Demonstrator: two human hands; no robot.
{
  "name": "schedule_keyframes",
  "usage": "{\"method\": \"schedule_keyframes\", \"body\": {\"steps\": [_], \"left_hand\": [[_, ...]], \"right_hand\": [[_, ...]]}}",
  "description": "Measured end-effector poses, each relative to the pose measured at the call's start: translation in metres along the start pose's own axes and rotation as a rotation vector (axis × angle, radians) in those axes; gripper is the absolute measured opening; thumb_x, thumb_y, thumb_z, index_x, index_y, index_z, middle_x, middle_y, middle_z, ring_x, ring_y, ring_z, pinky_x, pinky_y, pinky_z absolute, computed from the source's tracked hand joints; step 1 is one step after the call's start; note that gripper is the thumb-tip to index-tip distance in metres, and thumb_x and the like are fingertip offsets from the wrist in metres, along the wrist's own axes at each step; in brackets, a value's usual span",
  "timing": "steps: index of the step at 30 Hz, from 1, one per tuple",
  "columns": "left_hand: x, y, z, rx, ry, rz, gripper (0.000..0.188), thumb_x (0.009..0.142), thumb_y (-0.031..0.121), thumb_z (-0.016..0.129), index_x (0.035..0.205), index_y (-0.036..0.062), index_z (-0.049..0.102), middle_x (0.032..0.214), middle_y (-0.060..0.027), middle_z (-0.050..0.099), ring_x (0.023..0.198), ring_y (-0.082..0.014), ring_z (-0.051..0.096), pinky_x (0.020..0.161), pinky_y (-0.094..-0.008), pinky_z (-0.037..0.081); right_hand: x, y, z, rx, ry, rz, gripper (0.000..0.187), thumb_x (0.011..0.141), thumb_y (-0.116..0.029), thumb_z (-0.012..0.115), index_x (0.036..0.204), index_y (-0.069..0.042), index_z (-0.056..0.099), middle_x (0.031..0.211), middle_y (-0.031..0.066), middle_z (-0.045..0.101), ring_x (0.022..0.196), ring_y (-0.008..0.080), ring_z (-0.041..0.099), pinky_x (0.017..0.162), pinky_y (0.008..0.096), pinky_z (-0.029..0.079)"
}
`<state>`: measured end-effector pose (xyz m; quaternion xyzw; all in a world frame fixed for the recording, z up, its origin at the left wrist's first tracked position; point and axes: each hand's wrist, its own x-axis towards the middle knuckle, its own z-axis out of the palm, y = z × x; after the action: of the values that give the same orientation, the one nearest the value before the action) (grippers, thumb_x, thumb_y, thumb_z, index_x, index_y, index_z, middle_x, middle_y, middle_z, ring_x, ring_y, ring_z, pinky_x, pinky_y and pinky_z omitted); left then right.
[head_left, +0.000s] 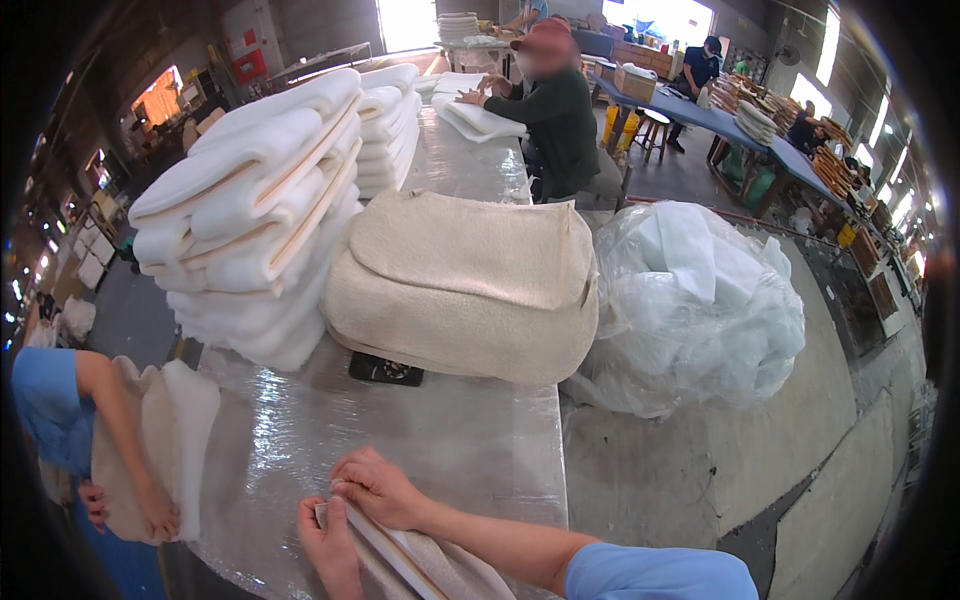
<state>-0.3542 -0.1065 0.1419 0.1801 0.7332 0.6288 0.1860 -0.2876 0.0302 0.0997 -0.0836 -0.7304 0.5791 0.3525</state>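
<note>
At the near edge of the plastic-covered table [470,430], my hands work on a beige fabric cover [455,565] with a pale strip running along its open edge. My left hand [332,550] grips the corner, thumb up. Just beyond it, my right hand [378,490] is closed with its fingertips pinched at the same corner; what lies in that pinch is too small to make out. The cover's lower part runs out of the picture. Farther up the table lies a stack of folded beige fabric [460,270], with a flat black object [385,369] at its near edge.
Tall stacks of folded white padding [250,190] stand at the left. A clear plastic bag of white padding [700,300] bulges at the right. On the left, a co-worker's arm [125,430] holds beige and white pieces. Another person [560,110] handles padding at the far end.
</note>
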Motion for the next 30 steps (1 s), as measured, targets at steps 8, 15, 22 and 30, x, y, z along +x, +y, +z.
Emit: {"method": "schedule_keyframes", "body": {"steps": [8, 15, 22, 30], "left_hand": [[0.009, -0.014, -0.011, -0.054, -0.084, -0.036, 0.019, 0.107, 0.016, 0.067, 0.093, 0.0080, 0.056, 0.085, 0.0036, 0.057, 0.075, -0.0035, 0.050, 0.065, -0.0234, 0.042], [0.006, -0.011, -0.018, -0.076, -0.152, -0.064, 0.021, 0.106, 0.019, 0.068, 0.094, 0.0061, 0.057, 0.085, 0.0025, 0.058, 0.076, -0.0043, 0.051, 0.066, -0.0240, 0.042], [0.004, -0.001, -0.014, 0.035, -0.072, 0.017, 0.019, 0.103, 0.019, 0.069, 0.098, 0.0023, 0.061, 0.083, 0.0015, 0.059, 0.078, -0.0066, 0.051, 0.068, -0.0267, 0.044], [-0.003, 0.016, -0.007, 0.563, 0.091, 0.424, 0.008, 0.095, 0.008, 0.073, 0.096, 0.0004, 0.071, 0.084, -0.0115, 0.069, 0.073, -0.0239, 0.065, 0.068, -0.0373, 0.051]], "right_hand": [[0.004, -0.001, 0.001, 0.042, -0.039, 0.058, 0.016, 0.104, -0.018, 0.065, 0.103, -0.003, 0.070, 0.117, 0.0079, 0.069, 0.113, 0.0292, 0.059, 0.099, 0.0397, 0.048], [0.005, 0.002, 0.003, 0.046, -0.037, 0.046, 0.016, 0.104, -0.019, 0.066, 0.102, -0.003, 0.070, 0.117, 0.0070, 0.069, 0.112, 0.0286, 0.059, 0.100, 0.0394, 0.047], [0.004, 0.001, 0.003, 0.059, -0.041, 0.049, 0.015, 0.104, -0.018, 0.065, 0.103, -0.004, 0.072, 0.119, 0.0065, 0.070, 0.115, 0.0275, 0.058, 0.102, 0.0390, 0.046], [0.004, 0.006, -0.007, 0.025, -0.123, -0.008, 0.013, 0.104, -0.016, 0.065, 0.106, -0.005, 0.072, 0.121, 0.0057, 0.071, 0.115, 0.0276, 0.058, 0.104, 0.0393, 0.044]]}}
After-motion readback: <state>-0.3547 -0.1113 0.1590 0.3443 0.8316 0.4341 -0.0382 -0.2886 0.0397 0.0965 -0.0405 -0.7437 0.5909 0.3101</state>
